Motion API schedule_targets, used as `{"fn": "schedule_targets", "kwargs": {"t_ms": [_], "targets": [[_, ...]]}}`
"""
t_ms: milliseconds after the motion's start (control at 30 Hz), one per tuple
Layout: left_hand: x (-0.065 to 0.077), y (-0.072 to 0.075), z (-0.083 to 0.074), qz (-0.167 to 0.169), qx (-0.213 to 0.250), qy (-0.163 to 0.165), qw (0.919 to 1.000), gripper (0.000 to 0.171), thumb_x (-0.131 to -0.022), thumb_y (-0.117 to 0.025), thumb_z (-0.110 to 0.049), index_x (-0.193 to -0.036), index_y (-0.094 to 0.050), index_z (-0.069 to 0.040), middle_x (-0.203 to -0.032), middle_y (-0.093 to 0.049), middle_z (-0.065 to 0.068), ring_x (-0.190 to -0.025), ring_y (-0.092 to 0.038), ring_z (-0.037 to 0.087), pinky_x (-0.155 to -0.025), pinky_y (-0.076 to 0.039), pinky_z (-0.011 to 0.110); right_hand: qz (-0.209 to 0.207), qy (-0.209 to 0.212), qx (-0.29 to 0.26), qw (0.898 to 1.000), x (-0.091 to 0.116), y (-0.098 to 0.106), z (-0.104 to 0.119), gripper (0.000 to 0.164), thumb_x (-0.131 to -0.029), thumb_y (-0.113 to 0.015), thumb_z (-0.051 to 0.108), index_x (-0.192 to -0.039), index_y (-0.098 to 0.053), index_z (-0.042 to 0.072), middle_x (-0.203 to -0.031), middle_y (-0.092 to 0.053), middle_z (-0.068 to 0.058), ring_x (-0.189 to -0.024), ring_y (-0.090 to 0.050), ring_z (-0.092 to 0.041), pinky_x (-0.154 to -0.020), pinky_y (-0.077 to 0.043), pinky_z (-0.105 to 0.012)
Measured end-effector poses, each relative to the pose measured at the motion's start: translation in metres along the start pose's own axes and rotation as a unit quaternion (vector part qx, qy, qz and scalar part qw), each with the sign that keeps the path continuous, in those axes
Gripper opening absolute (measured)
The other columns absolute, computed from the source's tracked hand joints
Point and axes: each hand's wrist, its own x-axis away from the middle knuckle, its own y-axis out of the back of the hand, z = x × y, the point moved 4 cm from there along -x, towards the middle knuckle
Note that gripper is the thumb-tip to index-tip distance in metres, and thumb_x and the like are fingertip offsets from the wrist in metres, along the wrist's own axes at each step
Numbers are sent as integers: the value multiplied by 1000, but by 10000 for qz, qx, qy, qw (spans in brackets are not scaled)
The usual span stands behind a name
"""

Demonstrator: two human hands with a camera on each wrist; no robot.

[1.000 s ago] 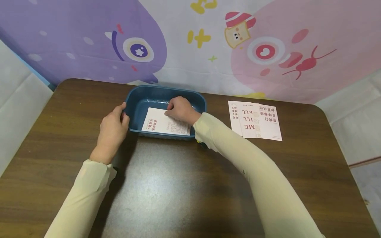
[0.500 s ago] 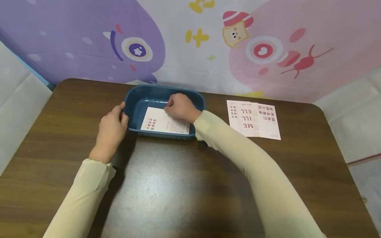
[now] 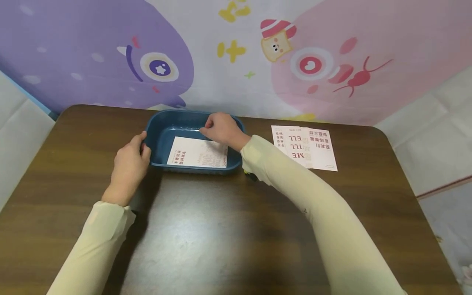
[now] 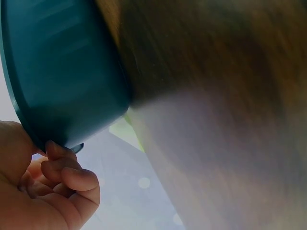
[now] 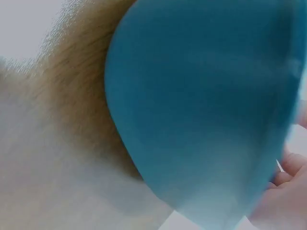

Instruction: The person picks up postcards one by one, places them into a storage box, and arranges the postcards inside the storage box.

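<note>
A deep blue plastic bin (image 3: 191,169) stands near the back edge of the table. My left hand (image 3: 127,166) grips its left rim; in the left wrist view curled fingers (image 4: 79,184) meet the bin's rim. Inside lies a white card (image 3: 191,152) with red lettering and an outline drawing. My right hand (image 3: 223,130) hovers over the bin, fingers curled and thumb against them. A small gap shows between its fingertips and the card's upper edge. In the right wrist view, the bin wall (image 5: 201,96) hides part of my right hand (image 5: 283,201).
Several white printed cards (image 3: 317,159) lie overlapping on the brown table (image 3: 206,237), to the right of the bin. A cartoon-printed cloth (image 3: 228,90) hangs right behind the table. A small dark and yellow item (image 3: 251,176) shows under the right sleeve.
My right hand has come slightly up from the card, which stays in the bin. My left hand keeps its hold on the rim. The head view has shifted a little to the right.
</note>
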Motion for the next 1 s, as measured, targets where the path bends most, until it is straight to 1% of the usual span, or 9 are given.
{"fn": "schedule_targets", "kwargs": {"t_ms": [100, 200, 267, 367, 467, 600, 767, 1000], "targets": [[1, 1, 2, 0, -39, -21, 10000, 46, -93, -39, -6, -135, -49, 10, -123, -59, 39, -77, -49, 43, -74, -44, 61, -42, -34, 38, 10000, 2, 4, 0, 29, -91, -60, 32, -95, -70, 5, -94, -72, -9, -70, -56, -16, -70, -50, -33], [2, 1, 2, -18, -92, -40, 9999, 46, -92, -39, -5, -134, -50, 10, -120, -60, 41, -76, -49, 43, -73, -44, 62, -78, -104, 36, 9999, 5, 10, -2, 29, -91, -60, 32, -95, -70, 5, -94, -71, -8, -72, -56, -17, -69, -49, -32], [2, 0, 2, -3, -117, -43, 9999, 46, -92, -39, -5, -134, -49, 11, -118, -60, 41, -75, -48, 43, -71, -43, 61, -110, -152, 5, 9998, 8, 15, -4, 30, -91, -60, 32, -93, -70, 4, -89, -69, -7, -71, -54, -17, -66, -46, -30], [2, -1, 2, 11, -139, -86, 9999, 46, -92, -39, -5, -133, -49, 12, -119, -60, 42, -74, -48, 43, -71, -43, 61, -196, -196, -38, 9996, 12, 24, -7, 30, -91, -60, 31, -87, -70, 3, -78, -64, -5, -67, -52, -18, -62, -41, -29], [2, -1, 1, -7, -156, -76, 9998, 46, -92, -39, -5, -133, -50, 11, -123, -58, 41, -76, -50, 44, -73, -44, 63, -299, -218, -86, 9993, 16, 33, -12, 31, -91, -59, 31, -84, -70, 3, -73, -60, -4, -64, -51, -17, -62, -40, -29], [2, -1, 0, -11, -157, -42, 9999, 46, -92, -40, -5, -133, -50, 11, -126, -57, 40, -78, -50, 45, -74, -44, 64, -467, -276, -117, 9985, 19, 43, -21, 29, -91, -59, 31, -88, -69, 4, -79, -63, -5, -66, -52, -17, -67, -43, -31], [1, 0, -2, 2, -138, -38, 9999, 45, -92, -40, -5, -134, -49, 11, -126, -57, 39, -76, -48, 44, -73, -44, 63, -672, -397, -163, 9968, 24, 53, -34, 29, -91, -60, 31, -92, -70, 3, -86, -68, -8, -69, -52, -18, -72, -45, -33], [1, 0, -3, 28, -181, -35, 9998, 45, -92, -40, -5, -134, -48, 12, -115, -61, 39, -75, -47, 42, -71, -42, 60, -826, -552, -103, 9950, 30, 66, -51, 32, -90, -59, 32, -96, -70, 2, -97, -72, -13, -76, -56, -22, -80, -51, -40]]}}
